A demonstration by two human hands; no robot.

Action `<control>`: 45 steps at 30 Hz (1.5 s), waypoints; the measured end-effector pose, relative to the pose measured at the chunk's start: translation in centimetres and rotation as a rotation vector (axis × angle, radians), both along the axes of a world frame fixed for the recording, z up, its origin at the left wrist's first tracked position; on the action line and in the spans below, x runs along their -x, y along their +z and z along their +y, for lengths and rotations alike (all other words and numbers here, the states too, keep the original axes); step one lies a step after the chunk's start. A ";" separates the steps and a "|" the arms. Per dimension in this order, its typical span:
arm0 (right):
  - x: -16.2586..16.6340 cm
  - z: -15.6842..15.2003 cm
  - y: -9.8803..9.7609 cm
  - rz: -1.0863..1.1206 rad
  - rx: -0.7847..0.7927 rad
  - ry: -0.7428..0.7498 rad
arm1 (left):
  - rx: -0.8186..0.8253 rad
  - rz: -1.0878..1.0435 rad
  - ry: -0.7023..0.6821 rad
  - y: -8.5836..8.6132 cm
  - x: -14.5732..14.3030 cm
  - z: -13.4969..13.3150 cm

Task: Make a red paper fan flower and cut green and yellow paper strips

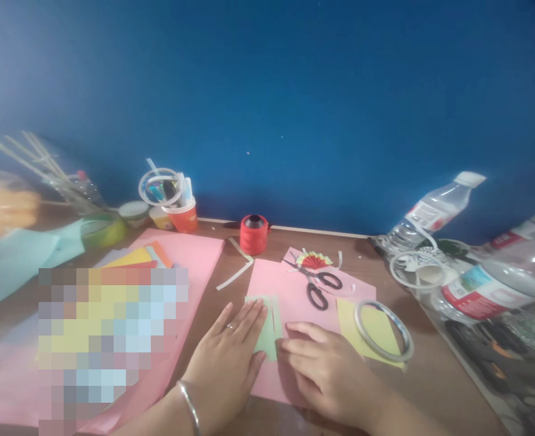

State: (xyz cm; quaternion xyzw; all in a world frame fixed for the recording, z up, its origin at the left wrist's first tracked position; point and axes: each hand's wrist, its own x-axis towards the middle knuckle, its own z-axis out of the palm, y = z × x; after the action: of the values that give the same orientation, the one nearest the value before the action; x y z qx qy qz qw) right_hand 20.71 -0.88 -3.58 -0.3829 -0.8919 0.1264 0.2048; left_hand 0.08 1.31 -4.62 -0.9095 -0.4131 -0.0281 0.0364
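My left hand point(225, 357) lies flat with fingers stretched out, pressing on a small pale green paper piece point(267, 336) that rests on a pink sheet point(289, 297). A ring is on one finger and a bangle on the wrist. My right hand point(324, 366) is beside it, fingers curled down, fingertips touching the right edge of the green paper. Black-handled scissors point(315, 281) lie on the pink sheet just beyond my hands. A tape ring point(384, 330) sits on a yellow paper point(371, 333) to the right.
A red thread spool point(253, 234) stands near the blue wall. A folded red-and-green paper fan point(313, 260) lies behind the scissors. An orange cup of pens point(182, 213), small jars and sticks are at back left. Plastic bottles point(435, 212) lie at right. Coloured paper stacks point(189, 254) cover the left.
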 end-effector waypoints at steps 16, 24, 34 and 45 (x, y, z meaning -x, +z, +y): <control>0.1 -0.4 -0.8 0.001 -0.005 -0.032 | 0.004 0.015 0.001 0.2 0.0 0.0; 0.2 -0.5 -0.9 0.003 -0.040 -0.049 | -0.006 0.006 0.001 0.1 0.0 -0.1; 0.2 -0.5 -0.7 -0.007 -0.027 -0.052 | -0.022 0.007 0.002 0.1 0.0 -0.1; 0.2 -0.5 -0.9 0.007 -0.016 -0.045 | 0.036 0.012 0.009 0.4 -0.1 -0.2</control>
State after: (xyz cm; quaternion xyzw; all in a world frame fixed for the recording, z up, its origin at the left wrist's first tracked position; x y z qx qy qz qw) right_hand 20.55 -1.40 -4.46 -0.4008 -0.8833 0.1159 0.2136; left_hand 0.15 1.12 -4.20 -0.9083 -0.4173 -0.0152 0.0226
